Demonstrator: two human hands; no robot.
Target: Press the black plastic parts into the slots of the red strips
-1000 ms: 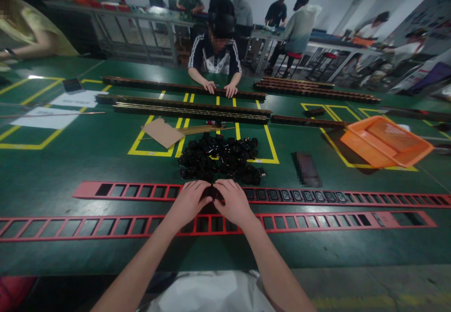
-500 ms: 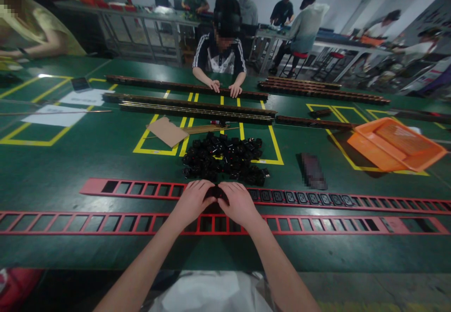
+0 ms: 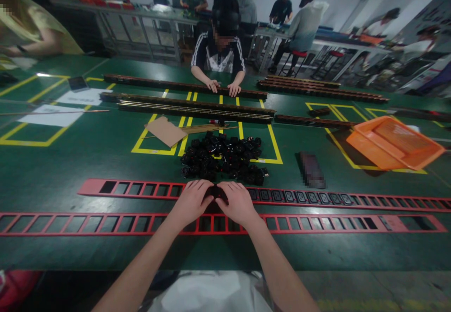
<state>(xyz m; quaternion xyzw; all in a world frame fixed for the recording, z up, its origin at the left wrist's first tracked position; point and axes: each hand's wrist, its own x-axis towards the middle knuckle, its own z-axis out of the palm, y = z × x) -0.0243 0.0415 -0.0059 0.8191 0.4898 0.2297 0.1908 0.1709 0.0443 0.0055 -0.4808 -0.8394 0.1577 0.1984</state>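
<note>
My left hand [image 3: 192,202] and my right hand [image 3: 236,202] meet over the far red slotted strip [image 3: 148,189]. Their fingers curl round a small black socket [image 3: 215,191], mostly hidden by them. To the right of my hands, several black sockets [image 3: 289,196] sit in a row in the strip's openings. Just beyond my fingers lies a loose pile of black sockets [image 3: 225,157]. A second red slotted strip [image 3: 303,223] runs parallel on the near side, under my wrists.
An orange bin [image 3: 394,143] is tilted at the right, with a dark blurred object [image 3: 312,170] left of it. Cardboard [image 3: 167,131] lies behind the pile. Long dark rails [image 3: 195,110] cross the green table [image 3: 88,161]. A co-worker's hands [image 3: 223,88] rest on a farther rail.
My hands stay together at the same spot on the strip, with hardly any movement. The whole view has shifted slightly.
</note>
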